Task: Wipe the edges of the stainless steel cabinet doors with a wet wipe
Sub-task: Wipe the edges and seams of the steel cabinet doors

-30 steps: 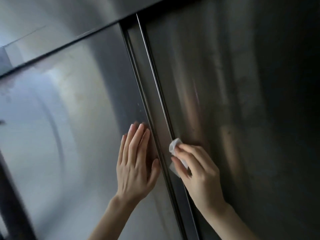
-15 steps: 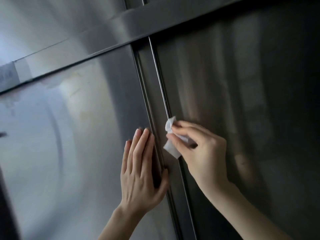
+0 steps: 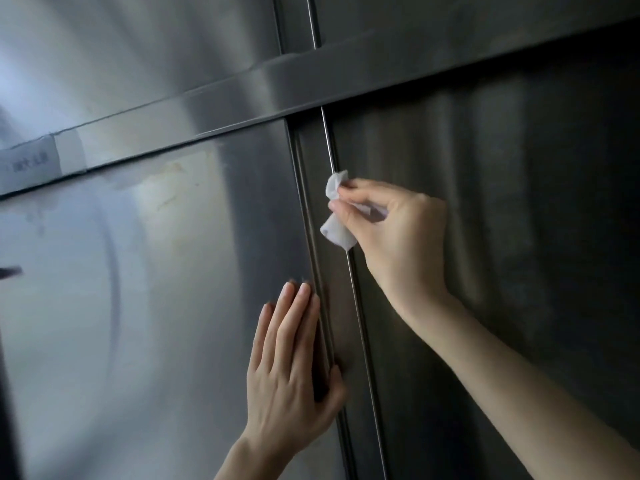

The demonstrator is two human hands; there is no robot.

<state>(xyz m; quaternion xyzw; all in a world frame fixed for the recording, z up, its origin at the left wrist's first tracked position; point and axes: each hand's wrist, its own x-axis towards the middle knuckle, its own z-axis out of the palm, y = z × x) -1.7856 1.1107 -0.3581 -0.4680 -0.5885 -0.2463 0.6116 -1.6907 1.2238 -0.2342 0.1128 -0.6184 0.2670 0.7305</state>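
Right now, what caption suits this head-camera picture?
Right hand pinches a wet wipe against the door edge; left hand flat on the left door.

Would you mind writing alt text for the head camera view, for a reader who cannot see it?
A person's right hand pinches a crumpled white wet wipe against the vertical edge of the right stainless steel cabinet door. The left hand rests flat on the left door beside the seam, below a horizontal steel rail.

Likely commercial kitchen or food-service back room. Brushed stainless steel cabinet doors (image 3: 156, 323) fill whole view. Upper doors (image 3: 173, 46) at 12 o'clock, above horizontal steel rail (image 3: 346, 77). Paper label (image 3: 29, 164), print unreadable, stuck on rail at 9 o'clock.
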